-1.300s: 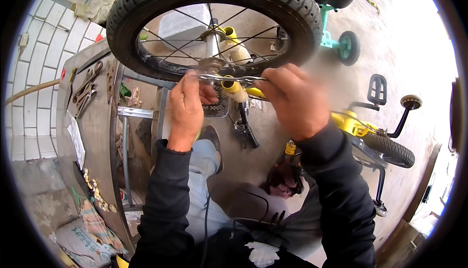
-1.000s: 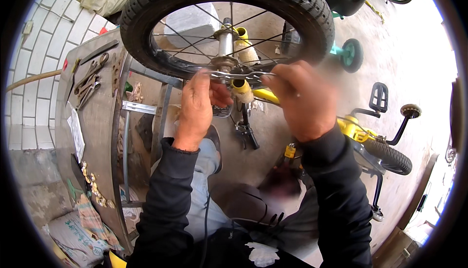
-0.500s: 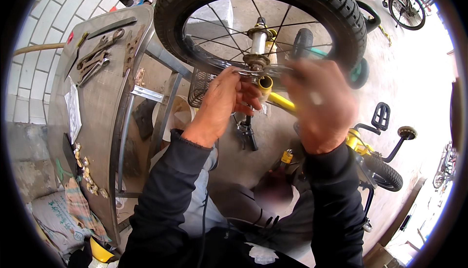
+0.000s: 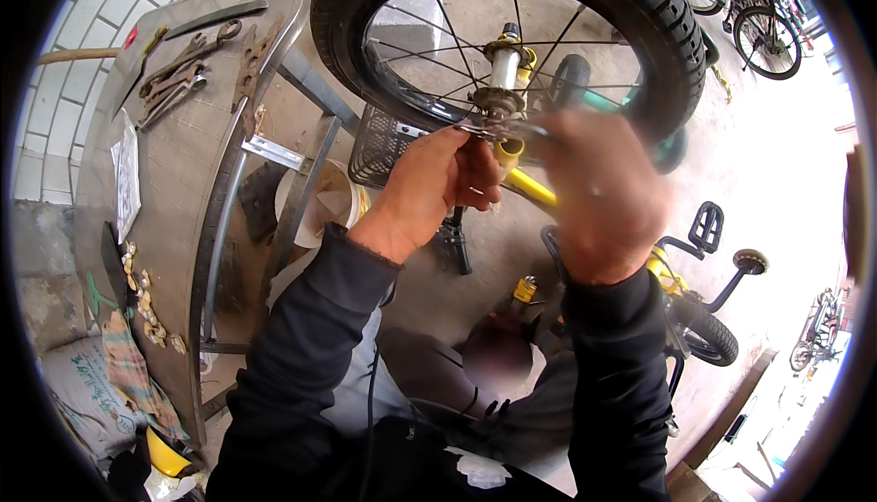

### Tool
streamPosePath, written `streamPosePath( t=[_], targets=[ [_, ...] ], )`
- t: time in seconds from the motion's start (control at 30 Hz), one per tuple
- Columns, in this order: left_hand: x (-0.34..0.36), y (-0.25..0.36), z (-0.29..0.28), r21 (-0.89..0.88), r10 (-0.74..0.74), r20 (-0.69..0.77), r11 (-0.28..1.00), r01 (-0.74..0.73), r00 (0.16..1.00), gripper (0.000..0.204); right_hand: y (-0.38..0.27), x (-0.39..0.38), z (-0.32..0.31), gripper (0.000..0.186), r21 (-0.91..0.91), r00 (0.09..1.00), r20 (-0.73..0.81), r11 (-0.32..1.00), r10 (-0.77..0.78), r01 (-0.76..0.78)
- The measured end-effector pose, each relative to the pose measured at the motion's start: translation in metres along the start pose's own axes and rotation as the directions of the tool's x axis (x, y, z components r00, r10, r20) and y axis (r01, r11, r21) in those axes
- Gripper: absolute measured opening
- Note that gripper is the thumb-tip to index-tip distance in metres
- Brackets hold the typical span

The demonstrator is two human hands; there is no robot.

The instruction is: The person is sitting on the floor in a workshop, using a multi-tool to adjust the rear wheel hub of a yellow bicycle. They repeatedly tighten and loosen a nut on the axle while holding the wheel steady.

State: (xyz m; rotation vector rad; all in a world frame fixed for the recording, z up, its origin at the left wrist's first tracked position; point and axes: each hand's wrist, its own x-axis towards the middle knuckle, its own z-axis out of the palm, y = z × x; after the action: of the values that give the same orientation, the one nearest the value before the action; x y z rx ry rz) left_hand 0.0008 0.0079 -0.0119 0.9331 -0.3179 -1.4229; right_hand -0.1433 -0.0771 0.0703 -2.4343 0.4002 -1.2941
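So the left hand (image 4: 429,182) has thumb and forefinger pinched together on one end of a thin metal tool (image 4: 528,127), with the other fingers loosely curled underneath. The right hand (image 4: 610,193) is pretty blurry, but it looks closed around the tool's other end, knuckles up.

Compared with the oldest shot, both hands sit further right in the view and closer together, so less of the tool shows between them. The wheel (image 4: 333,41) has shifted right too, and more of the surface is showing.

The tool lies between the two hands, right at the near end of the wheel's silver hub (image 4: 504,68). The wheel itself is just past the fingers, on the far side of both hands. A yellow tube (image 4: 532,187) runs off to the right, below the tool.

Over on the left, a grey surface (image 4: 178,191) carries a bunch of worn spanners (image 4: 187,77), near its far end. A black mesh basket (image 4: 373,150) sits between that and the left hand. Way off at far right there's a parked bike (image 4: 766,41).
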Motion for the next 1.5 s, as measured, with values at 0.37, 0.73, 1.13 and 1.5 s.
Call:
streamPosePath(
  t=[0.37,0.73,1.13,1.5],
  targets=[
    [-0.014,-0.008,0.017,0.258,0.213,-0.127,0.95,-0.175,0.969,0.035,0.006,-0.018,-0.02,0.021,-0.004,0.987,-0.052,0.988,0.152,-0.153],
    [-0.014,-0.001,0.017,0.598,0.522,-0.119,0.717,-0.358,0.845,0.038,0.028,-0.039,-0.022,0.018,-0.181,0.967,0.119,0.962,0.226,-0.202],
    [-0.013,0.0,0.016,0.738,0.581,-0.066,0.575,-0.352,0.811,0.03,0.046,-0.058,-0.009,0.014,-0.145,0.93,0.183,0.944,0.319,-0.295],
    [-0.011,0.002,0.009,0.758,0.665,0.019,0.477,-0.445,0.746,0.027,0.048,-0.061,-0.002,0.014,-0.145,0.945,0.169,0.955,0.28,-0.258]
  ],
)
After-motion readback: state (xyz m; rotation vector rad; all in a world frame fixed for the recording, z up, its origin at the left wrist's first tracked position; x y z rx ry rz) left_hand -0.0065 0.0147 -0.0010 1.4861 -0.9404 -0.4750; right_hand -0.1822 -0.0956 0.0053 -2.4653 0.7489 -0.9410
